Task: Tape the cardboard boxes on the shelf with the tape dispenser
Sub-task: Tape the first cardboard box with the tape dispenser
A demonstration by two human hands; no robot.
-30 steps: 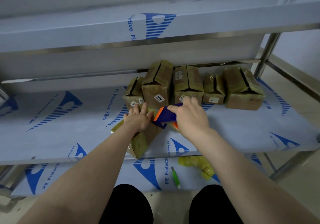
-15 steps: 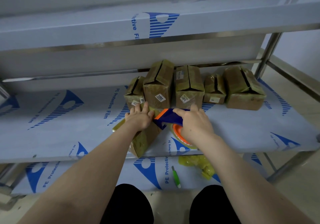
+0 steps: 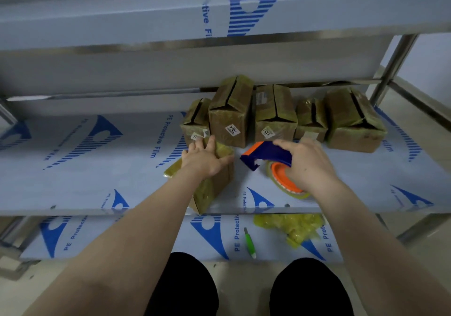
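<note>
A cardboard box (image 3: pixel 214 188) wrapped in yellowish tape lies tilted at the front of the middle shelf (image 3: pixel 97 169). My left hand (image 3: pixel 207 159) presses flat on its top with fingers spread. My right hand (image 3: pixel 307 164) grips the blue and orange tape dispenser (image 3: pixel 268 157), which sits just right of the box and apart from it, its tape roll (image 3: pixel 285 181) hanging below my palm. Several taped boxes (image 3: pixel 231 118) stand in a row at the back of the shelf.
The lower shelf holds a green utility knife (image 3: pixel 250 242) and a crumpled wad of yellow tape (image 3: pixel 292 227). An upper shelf (image 3: pixel 170 22) overhangs the boxes. A steel post (image 3: pixel 390 66) stands at the right. My dark-clad knees (image 3: pixel 185 286) are below.
My right hand has pulled the dispenser to the right and off the box, exposing the tape roll. My left hand has stayed pressed on the box.
</note>
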